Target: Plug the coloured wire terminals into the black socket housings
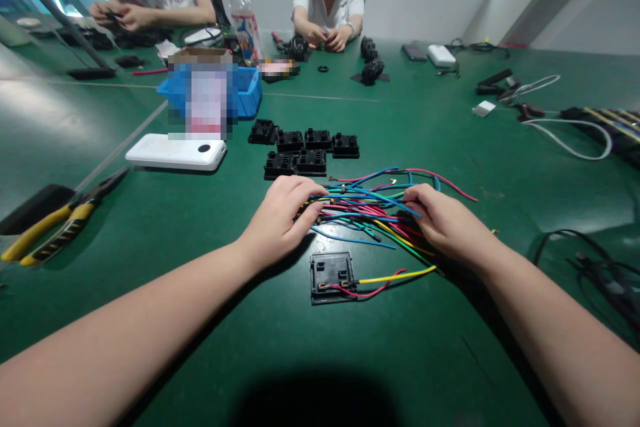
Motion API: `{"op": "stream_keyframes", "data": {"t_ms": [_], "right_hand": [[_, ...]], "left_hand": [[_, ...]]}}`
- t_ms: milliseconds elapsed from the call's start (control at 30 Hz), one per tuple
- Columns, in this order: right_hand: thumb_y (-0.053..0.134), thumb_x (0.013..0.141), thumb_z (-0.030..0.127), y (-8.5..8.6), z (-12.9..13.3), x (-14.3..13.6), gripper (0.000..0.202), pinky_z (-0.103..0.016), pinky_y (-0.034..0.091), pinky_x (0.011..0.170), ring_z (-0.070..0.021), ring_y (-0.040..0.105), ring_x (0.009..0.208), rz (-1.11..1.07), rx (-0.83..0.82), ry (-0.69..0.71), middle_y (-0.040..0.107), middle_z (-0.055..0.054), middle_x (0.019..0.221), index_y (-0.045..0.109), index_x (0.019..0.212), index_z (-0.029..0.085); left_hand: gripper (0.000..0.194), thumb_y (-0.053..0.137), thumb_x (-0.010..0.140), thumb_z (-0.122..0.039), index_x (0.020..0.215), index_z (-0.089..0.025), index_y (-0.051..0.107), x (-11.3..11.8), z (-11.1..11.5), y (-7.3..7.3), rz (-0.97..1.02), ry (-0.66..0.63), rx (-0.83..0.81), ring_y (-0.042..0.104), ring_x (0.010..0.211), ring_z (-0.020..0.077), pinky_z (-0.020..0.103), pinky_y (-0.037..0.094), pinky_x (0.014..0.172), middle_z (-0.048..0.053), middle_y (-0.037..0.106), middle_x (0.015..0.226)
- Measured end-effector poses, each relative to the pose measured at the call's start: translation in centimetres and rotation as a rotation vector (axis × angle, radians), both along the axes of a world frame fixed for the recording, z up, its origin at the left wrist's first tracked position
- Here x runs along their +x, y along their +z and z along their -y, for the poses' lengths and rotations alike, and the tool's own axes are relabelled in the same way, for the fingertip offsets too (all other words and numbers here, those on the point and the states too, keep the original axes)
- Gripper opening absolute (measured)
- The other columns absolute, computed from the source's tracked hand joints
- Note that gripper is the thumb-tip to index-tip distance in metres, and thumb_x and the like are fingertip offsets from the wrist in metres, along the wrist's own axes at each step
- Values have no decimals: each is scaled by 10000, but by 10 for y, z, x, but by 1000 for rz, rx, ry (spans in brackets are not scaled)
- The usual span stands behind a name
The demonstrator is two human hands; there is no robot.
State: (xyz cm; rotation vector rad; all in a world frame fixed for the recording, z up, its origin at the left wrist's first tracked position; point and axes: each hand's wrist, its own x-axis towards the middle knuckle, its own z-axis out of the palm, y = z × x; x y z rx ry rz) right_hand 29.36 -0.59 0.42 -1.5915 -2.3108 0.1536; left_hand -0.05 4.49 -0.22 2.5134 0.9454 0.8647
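Note:
A loose bundle of red, blue, green and yellow wires (370,210) lies on the green table between my hands. My left hand (287,213) is closed round the bundle's left end, thumb and fingers pinching it. On the other side, my right hand (445,220) has its fingers curled on wires at the right end, a blue one by the fingertips. Just below the bundle sits a square black plastic housing (331,273), with a yellow wire (395,275) and a thin red wire running from it to the right. Several similar black housings (313,160) stand behind my left hand.
Yellow-handled pliers (63,227) and a white power bank (177,151) lie to the left. Behind are a blue bin (247,93) and a plastic bottle (245,27). Black cables (600,273) lie at right. Two people work across the table.

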Motion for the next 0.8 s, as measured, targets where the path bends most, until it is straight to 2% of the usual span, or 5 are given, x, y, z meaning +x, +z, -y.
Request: {"op": "stream_keyframes", "data": {"t_ms": [133, 267, 500, 667, 800], "right_hand": [[409, 921, 247, 0, 3, -5, 159, -339, 492, 673, -238, 642, 775, -13, 43, -31, 672, -104, 897, 550, 981, 201], [427, 918, 253, -1, 4, -6, 177, -341, 507, 704, -236, 660, 816, -7, 25, 3, 687, -112, 952, 560, 1019, 194], [458, 930, 409, 7, 12, -7, 428, -307, 476, 602, -214, 663, 712, 52, 26, -8, 694, -73, 903, 464, 1308, 208], [413, 945, 454, 8, 13, -4, 387, -322, 465, 617, -239, 667, 802, 208, 77, -4, 673, -118, 1086, 580, 1197, 212], [328, 979, 423, 9, 12, 1, 368, -294, 418, 602, -203, 642, 716, 176, 9, 24, 697, -62, 832, 625, 941, 209]], "left_hand": [[232, 474, 954, -289, 1116, -162, 580, 0, -2, 1, 28, -37, -31, 554, 990, 204, 362, 430, 880, 75, 649, 1066], [152, 501, 941, -234, 1014, -160, 612, 0, -3, 1, 46, -34, -60, 584, 879, 176, 331, 444, 816, 48, 677, 948], [123, 508, 924, -237, 955, -184, 614, 1, -1, 1, 66, 12, -107, 596, 826, 178, 326, 480, 760, 37, 669, 882], [103, 536, 901, -216, 976, -192, 602, 0, 0, -1, 119, 27, -147, 609, 825, 167, 316, 502, 751, 33, 668, 921], [111, 548, 893, -191, 990, -197, 602, 1, 1, -2, 152, -6, -171, 615, 804, 139, 285, 500, 749, 11, 665, 907]]}}
